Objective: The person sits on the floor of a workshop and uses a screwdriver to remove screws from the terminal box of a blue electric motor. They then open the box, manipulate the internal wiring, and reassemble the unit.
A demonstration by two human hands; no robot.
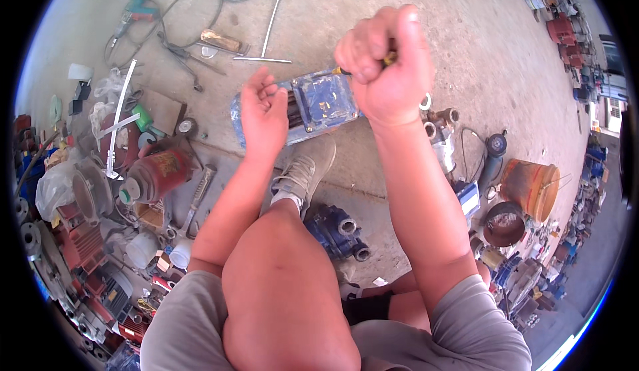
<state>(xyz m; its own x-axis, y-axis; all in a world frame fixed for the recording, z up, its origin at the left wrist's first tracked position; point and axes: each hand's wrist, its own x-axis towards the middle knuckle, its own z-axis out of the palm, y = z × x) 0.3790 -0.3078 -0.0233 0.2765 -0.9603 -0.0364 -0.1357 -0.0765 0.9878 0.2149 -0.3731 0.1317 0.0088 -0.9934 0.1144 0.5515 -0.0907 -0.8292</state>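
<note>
A worn blue electric motor (236,114) lies on the floor in front of my shoe, with a square blue terminal box (324,101) on its upper side. My right hand (393,71) is raised over the box's right end, its fingers wrapped round a yellow-and-black screwdriver (391,58). Most of the handle is hidden in my fist, and I cannot make out where the tip rests. By the motor's left part, my left hand (264,111) has its fingers loosely bent and apart, with nothing in them. Whether it touches the motor's casing is not plain.
A T-shaped metal bar (269,28), a brush (221,40) and a teal power tool (138,4) lie beyond. To the left are a caliper (120,121), a red jug (156,174) and a hammer (201,191). A blue pump part (333,231), a rusty bucket (529,188) and a grinder (494,154) stand nearby.
</note>
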